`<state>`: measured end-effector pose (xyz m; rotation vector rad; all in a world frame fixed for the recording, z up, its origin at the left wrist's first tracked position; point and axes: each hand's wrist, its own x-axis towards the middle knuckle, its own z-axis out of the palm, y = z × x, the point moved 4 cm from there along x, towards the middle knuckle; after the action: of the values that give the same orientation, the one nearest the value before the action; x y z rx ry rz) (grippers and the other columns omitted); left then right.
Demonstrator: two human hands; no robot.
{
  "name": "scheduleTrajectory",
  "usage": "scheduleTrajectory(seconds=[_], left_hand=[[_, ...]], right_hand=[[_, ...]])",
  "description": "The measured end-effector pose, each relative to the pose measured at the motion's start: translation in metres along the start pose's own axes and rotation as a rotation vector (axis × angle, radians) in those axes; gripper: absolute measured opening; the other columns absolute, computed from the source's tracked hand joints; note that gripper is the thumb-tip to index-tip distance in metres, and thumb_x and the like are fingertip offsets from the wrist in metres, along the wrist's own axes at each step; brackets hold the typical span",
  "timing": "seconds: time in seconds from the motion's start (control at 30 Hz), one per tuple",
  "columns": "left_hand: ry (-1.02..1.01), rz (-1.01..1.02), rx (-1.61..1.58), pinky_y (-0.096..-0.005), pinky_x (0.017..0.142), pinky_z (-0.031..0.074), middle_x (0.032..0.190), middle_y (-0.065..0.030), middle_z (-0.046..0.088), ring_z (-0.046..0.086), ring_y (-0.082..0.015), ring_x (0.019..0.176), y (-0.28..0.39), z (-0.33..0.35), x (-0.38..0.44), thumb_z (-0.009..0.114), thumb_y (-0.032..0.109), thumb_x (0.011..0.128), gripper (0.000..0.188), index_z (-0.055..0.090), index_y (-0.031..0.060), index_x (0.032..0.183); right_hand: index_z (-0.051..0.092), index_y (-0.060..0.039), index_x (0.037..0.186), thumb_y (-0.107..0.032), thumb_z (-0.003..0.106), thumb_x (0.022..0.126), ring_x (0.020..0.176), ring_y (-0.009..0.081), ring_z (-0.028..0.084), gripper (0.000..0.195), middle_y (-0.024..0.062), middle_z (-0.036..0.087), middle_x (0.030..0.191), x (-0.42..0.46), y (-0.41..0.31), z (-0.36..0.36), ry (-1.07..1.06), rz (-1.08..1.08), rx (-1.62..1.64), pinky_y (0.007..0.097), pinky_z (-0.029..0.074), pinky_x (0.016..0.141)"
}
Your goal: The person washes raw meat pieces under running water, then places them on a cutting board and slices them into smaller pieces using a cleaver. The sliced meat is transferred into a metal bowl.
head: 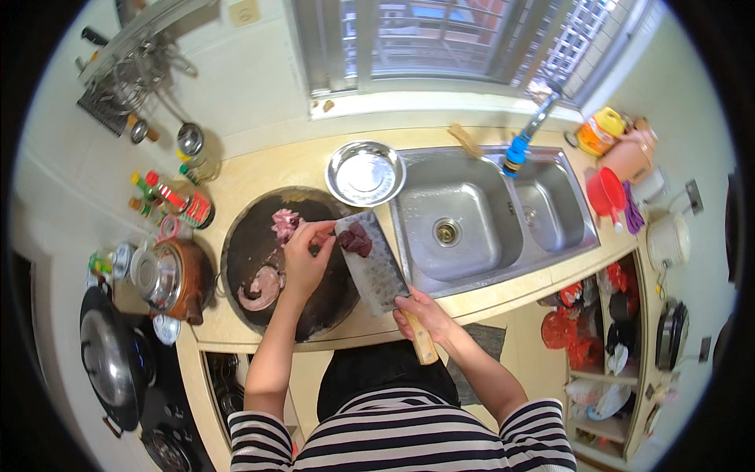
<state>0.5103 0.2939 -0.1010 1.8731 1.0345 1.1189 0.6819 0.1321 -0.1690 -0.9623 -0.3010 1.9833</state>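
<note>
My right hand (422,314) grips the wooden handle of a cleaver (377,283), its broad blade held flat above the counter between the chopping board and sink. Dark red pieces of meat (356,239), perhaps liver, lie on the blade. My left hand (308,256) hovers over the round dark chopping board (318,318), its thumb and forefinger apart by the blade's far corner; whether they touch it is unclear. On the board are pale pink cut meat (286,224) at the back and a curled pinkish strip (263,289) at the left. My left hand partly hides more meat.
A shiny metal basin (365,173) stands behind the board, beside a double-bowl steel sink (466,230). Sauce bottles (191,203) and a brown clay pot (183,277) line the left side, near a lidded wok (112,354). A red dipper (606,192) sits right of the sink.
</note>
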Motion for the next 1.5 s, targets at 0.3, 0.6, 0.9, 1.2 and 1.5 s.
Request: scheduleTrajectory(seconds=[0.3, 0.6, 0.9, 1.2, 1.5], left_hand=[[-0.174, -0.147, -0.253, -0.0197, 0.072, 0.046, 0.090, -0.0027, 0.059, 0.056, -0.0076, 0.081, -0.047, 0.037, -0.019, 0.058, -0.001, 0.084, 0.017, 0.061, -0.0007, 0.101], [-0.343, -0.316, -0.357, -0.0192, 0.059, 0.041, 0.078, 0.0000, 0.058, 0.051, -0.0057, 0.066, -0.010, 0.105, -0.038, 0.059, 0.008, 0.087, 0.017, 0.060, -0.0001, 0.101], [-0.480, -0.487, -0.538, -0.0179, 0.057, 0.042, 0.079, -0.0018, 0.059, 0.050, -0.0062, 0.063, 0.065, 0.292, -0.091, 0.056, 0.008, 0.088, 0.015, 0.060, 0.0014, 0.101], [-0.864, -0.472, -0.646, -0.0167, 0.058, 0.043, 0.079, -0.0024, 0.059, 0.052, -0.0065, 0.065, 0.180, 0.501, -0.117, 0.056, 0.008, 0.088, 0.017, 0.059, 0.0008, 0.103], [-1.019, -0.885, -0.828, -0.0200, 0.053, 0.042, 0.065, -0.0014, 0.055, 0.049, -0.0093, 0.055, 0.229, 0.702, -0.144, 0.056, 0.017, 0.088, 0.012, 0.058, 0.0066, 0.084]], right_hand=[[0.039, -0.0141, 0.114, -0.016, 0.052, 0.091, 0.041, 0.0134, 0.046, 0.027, 0.0042, 0.049, 0.063, -0.053, 0.035, -0.026, -0.002, -0.144, 0.190, 0.0242, 0.037, 0.035], [0.045, -0.0134, 0.103, -0.016, 0.047, 0.093, 0.041, 0.0115, 0.046, 0.010, 0.0030, 0.048, 0.064, -0.155, 0.043, -0.084, 0.066, -0.374, 0.308, 0.0232, 0.038, 0.036], [0.044, -0.0139, 0.102, -0.016, 0.048, 0.093, 0.043, 0.0114, 0.046, 0.011, 0.0022, 0.048, 0.066, -0.345, 0.057, -0.196, 0.335, -0.630, 0.374, 0.0230, 0.039, 0.037], [0.038, -0.0140, 0.109, -0.018, 0.052, 0.092, 0.041, 0.0141, 0.046, 0.022, 0.0044, 0.047, 0.062, -0.525, 0.104, -0.278, 0.673, -1.001, 0.577, 0.0260, 0.037, 0.036], [0.039, -0.0124, 0.091, -0.021, 0.054, 0.090, 0.042, 0.0172, 0.047, 0.017, 0.0053, 0.048, 0.060, -0.666, 0.146, -0.364, 1.068, -1.326, 0.798, 0.0282, 0.037, 0.036]])
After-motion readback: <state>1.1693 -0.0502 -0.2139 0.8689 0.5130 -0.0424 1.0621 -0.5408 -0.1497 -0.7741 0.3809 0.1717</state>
